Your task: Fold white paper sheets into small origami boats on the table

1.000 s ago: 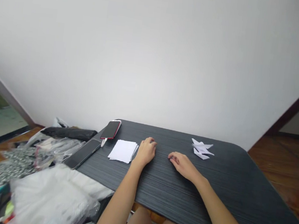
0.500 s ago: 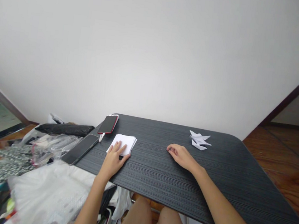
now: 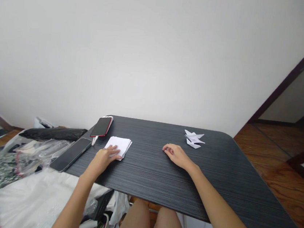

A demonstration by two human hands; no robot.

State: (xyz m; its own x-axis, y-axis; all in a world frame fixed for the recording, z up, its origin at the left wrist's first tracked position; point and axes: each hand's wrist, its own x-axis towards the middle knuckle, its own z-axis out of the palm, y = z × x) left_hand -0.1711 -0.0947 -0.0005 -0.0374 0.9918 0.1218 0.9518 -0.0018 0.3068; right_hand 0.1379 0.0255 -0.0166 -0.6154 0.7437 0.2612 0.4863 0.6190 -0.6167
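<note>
A small stack of white square paper (image 3: 118,146) lies on the left part of the dark table. My left hand (image 3: 104,157) rests at the near left of this stack, its fingertips flat and apart on the top sheets. My right hand (image 3: 176,155) lies on its side on the tabletop, fingers curled in with nothing visible in them. Just beyond it, towards the wall, sit several folded white paper pieces (image 3: 193,139) with pointed ends, apart from the hand.
The dark wood-grain table (image 3: 145,172) stands against a white wall (image 3: 158,56). At its left end are a phone with a red edge (image 3: 101,127), with a white plug at it, and a larger dark phone (image 3: 71,155). Plastic bags (image 3: 35,197) pile up on the left.
The view has turned slightly right, so everything sits further left. My left hand has slid back towards the near left edge of the paper stack. My right hand stays curled on the table.
</note>
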